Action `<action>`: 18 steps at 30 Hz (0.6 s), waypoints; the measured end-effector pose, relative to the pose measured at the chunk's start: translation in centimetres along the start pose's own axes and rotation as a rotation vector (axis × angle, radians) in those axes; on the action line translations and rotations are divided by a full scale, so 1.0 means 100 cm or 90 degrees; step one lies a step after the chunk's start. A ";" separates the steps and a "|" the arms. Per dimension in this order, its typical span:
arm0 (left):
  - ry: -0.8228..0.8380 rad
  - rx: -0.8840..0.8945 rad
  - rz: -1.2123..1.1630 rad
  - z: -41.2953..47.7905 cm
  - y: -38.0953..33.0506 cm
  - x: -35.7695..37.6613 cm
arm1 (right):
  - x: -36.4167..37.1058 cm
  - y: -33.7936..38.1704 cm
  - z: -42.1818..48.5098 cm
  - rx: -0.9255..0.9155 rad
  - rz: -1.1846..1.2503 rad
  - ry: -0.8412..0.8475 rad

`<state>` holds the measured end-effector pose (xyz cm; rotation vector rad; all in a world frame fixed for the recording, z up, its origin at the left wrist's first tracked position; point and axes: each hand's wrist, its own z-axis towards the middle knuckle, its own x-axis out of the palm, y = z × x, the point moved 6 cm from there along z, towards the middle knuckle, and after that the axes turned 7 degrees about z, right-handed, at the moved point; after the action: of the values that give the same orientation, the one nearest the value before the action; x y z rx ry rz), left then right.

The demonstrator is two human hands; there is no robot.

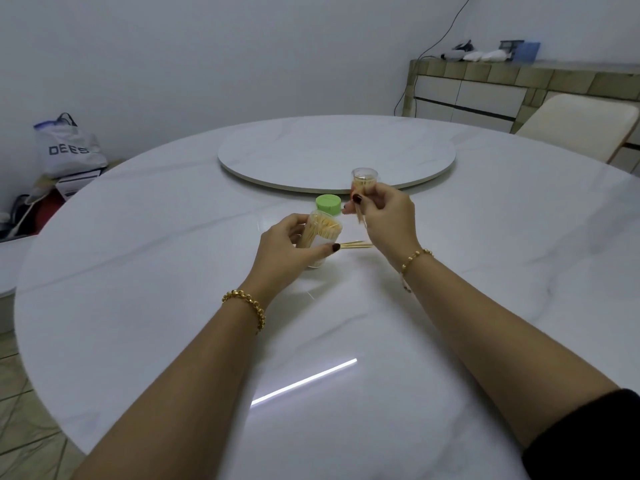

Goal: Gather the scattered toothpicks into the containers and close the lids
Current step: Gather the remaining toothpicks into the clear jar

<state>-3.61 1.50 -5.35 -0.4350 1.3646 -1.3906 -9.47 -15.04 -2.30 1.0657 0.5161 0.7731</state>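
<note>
My left hand (287, 247) grips a clear toothpick container (320, 233) that is open, full of toothpicks and tilted to the right just above the table. Its green lid (328, 204) lies on the table just behind it. My right hand (388, 216) pinches a small bunch of toothpicks (362, 220) that points down, close to the container's mouth. A few loose toothpicks (356, 244) lie on the table between my hands. A second clear container (364, 181) with toothpicks in it stands upright behind my right hand, with a clear lid on top.
The round white marble table (173, 271) has a raised turntable (336, 154) in its middle. A chair (581, 126) stands at the far right by a low cabinet (485, 95). Bags (69, 150) sit on the floor at the left.
</note>
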 end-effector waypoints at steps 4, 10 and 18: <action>0.015 0.007 0.004 -0.001 -0.002 0.005 | 0.014 0.020 -0.005 0.053 0.211 0.031; 0.005 0.021 0.003 -0.001 -0.005 0.002 | 0.028 0.015 -0.012 0.109 0.243 0.077; 0.000 0.019 0.015 -0.001 -0.005 0.001 | 0.028 0.011 -0.012 0.044 0.153 0.089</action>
<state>-3.96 1.35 -5.01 -0.3971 1.3426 -1.3897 -8.92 -11.89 -1.84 1.1557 0.5423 1.0536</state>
